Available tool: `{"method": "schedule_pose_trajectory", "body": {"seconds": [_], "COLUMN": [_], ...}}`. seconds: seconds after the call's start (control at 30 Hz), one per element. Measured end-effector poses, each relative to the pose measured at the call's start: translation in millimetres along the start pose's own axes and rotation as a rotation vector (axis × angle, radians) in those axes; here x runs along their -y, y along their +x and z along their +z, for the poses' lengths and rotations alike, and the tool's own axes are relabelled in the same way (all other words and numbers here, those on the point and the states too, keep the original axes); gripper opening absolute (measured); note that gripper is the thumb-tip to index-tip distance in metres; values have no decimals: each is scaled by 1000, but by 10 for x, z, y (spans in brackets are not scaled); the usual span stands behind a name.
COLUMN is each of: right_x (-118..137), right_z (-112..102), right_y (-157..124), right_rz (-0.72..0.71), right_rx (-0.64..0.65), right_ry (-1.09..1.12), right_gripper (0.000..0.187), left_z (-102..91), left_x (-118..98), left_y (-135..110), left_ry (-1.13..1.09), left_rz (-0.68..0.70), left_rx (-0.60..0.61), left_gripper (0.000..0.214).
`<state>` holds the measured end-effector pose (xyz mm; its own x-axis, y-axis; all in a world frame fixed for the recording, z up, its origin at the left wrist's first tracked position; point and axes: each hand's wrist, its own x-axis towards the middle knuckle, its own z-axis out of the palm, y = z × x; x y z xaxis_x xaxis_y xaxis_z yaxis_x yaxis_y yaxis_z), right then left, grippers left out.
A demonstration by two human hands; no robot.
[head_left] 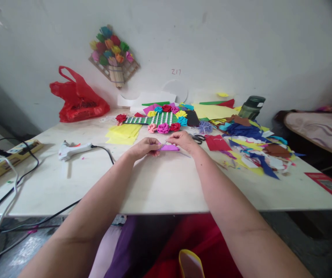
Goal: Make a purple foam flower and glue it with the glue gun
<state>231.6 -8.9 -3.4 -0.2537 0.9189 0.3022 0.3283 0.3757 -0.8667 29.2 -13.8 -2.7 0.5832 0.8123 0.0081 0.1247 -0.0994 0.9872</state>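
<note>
My left hand (147, 146) pinches the left end of a small purple piece of paper (171, 148) just above the table. My right hand (183, 140) has its fingers closed on a thin, light-coloured strand (164, 144) that runs between both hands; its kind is too small to tell. Just beyond my hands lies a green, guitar-shaped craft (166, 117) with white strips and a border of colourful paper flowers. Beside my right hand rest black-handled scissors (198, 139) and a red piece of paper (218, 143).
A white glue gun (74, 150) lies at left, its cord crossing towards a power strip (15, 154). Yellow sheets (123, 134), a red bag (80, 100) and a dark green bottle (252, 107) stand around the back. Colourful scraps (258, 146) pile up at right.
</note>
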Motion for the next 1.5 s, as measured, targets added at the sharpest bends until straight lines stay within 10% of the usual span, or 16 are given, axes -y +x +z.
{"method": "schedule_pose_trajectory", "body": {"seconds": [0.4,0.73,1.33,1.5], "right_x": [-25,8,45,98], "right_z": [123,241,316,258], "right_y": [7,15,39,30], "right_rz": [154,164,-93,-152], "right_rx": [34,66,40,-1], "right_ry": [385,399,-312,-294], "right_gripper": [18,31,22,25], "left_z": [-53,-35,-21,-12], "left_x": [62,71,141,88], "left_y": [25,59,203,159], "left_ry": [-374,-570,135,502], "left_rz": [53,119,144,138], "left_rx": [95,-141,-540,-480], "left_gripper": [20,13,23,16]}}
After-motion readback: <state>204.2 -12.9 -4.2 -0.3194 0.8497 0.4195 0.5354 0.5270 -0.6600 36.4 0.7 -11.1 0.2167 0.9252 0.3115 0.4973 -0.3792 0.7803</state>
